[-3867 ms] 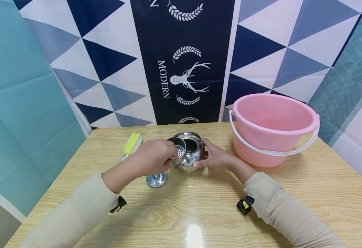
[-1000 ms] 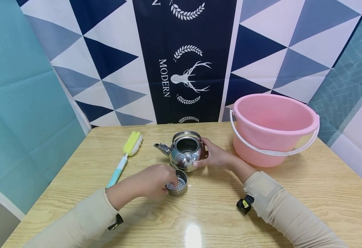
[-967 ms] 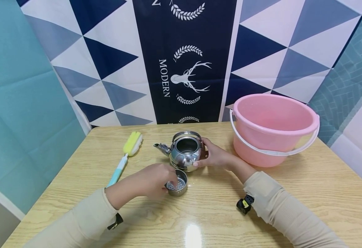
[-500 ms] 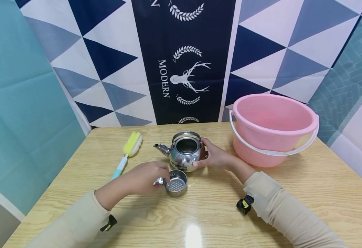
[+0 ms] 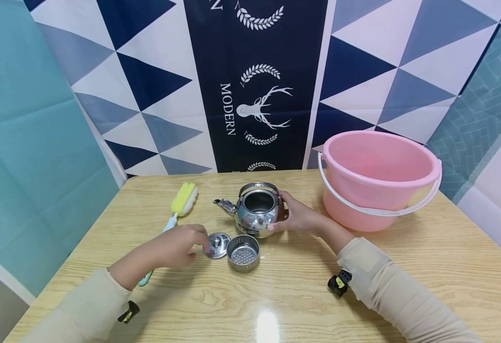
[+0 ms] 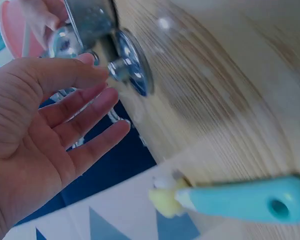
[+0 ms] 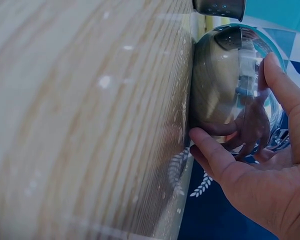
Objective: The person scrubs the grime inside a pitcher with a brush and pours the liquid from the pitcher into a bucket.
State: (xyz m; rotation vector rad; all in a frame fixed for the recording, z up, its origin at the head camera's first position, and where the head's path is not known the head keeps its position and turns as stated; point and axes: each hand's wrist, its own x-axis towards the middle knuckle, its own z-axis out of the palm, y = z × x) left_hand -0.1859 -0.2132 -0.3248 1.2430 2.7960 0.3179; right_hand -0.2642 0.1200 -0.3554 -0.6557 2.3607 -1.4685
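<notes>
A shiny metal teapot [image 5: 255, 221] stands uncovered on the table, its spout toward the left. My right hand [image 5: 295, 214] holds its round body from the right side, thumb and fingers spread about it in the right wrist view [image 7: 270, 185]. In front of the pot sits the small metal strainer [image 5: 243, 257], upright, with holes in its base. Beside it on the left lies the knobbed lid [image 5: 218, 243]. My left hand [image 5: 175, 247] hovers just left of the lid and holds nothing. Its fingers are loosely extended in the left wrist view, fingertips close to the lid's knob [image 6: 119, 69].
A yellow and white sponge brush [image 5: 184, 200] with a turquoise handle lies at the left, partly hidden under my left forearm. At the right back stands a pink bucket [image 5: 362, 197] with a white handle. A patterned cloth hangs behind the wooden table [image 5: 233, 305].
My left hand has lowered the strainer from beside the pot's mouth onto the table, let go, and drawn away leftward, uncovering the lid. My right hand has stayed on the teapot.
</notes>
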